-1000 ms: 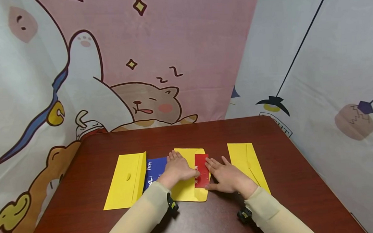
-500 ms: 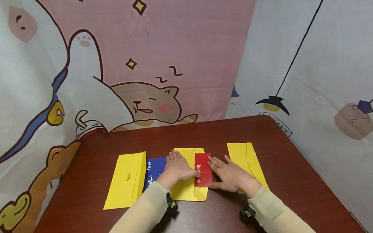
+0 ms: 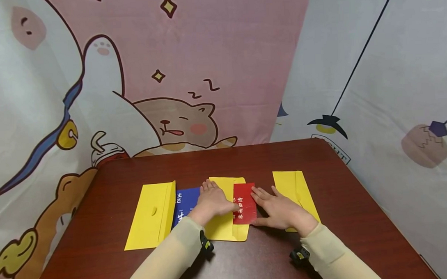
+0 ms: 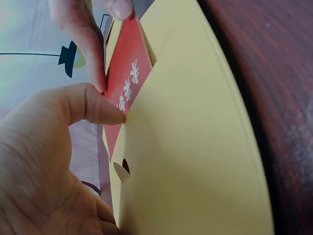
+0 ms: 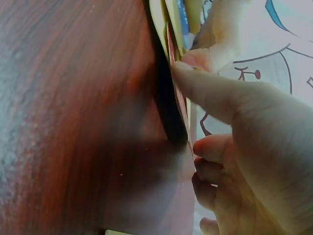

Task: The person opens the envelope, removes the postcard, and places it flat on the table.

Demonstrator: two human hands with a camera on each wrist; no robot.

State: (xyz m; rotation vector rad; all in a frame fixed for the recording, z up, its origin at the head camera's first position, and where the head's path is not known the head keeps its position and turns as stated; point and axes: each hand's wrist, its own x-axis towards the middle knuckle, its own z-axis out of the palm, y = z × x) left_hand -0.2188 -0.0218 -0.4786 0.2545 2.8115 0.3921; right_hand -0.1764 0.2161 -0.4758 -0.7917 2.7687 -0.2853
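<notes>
In the head view my left hand (image 3: 212, 201) lies with straight fingers on the middle yellow envelope (image 3: 221, 230), its thumb at the envelope's mouth. A red card (image 3: 244, 204) with white written characters sticks out of that mouth to the right. My right hand (image 3: 279, 209) holds the card by its right side, thumb near the lower corner and fingers near the upper one. The left wrist view shows the left thumb (image 4: 105, 110) at the envelope's edge, overlapping the red card (image 4: 129, 58). From the right wrist, the card (image 5: 180, 90) appears edge-on beside the right thumb (image 5: 210, 93).
Another yellow envelope (image 3: 146, 218) lies at the left, a blue card (image 3: 186, 200) showing between it and the middle one. At the right lies a third yellow envelope (image 3: 289, 186), partly behind the right hand. A printed cloth (image 3: 220, 53) hangs behind the dark wooden table (image 3: 246, 159).
The right hand has moved a little to the right with the red card, and more of the card and its characters shows outside the envelope. The left hand has stayed in place.
</notes>
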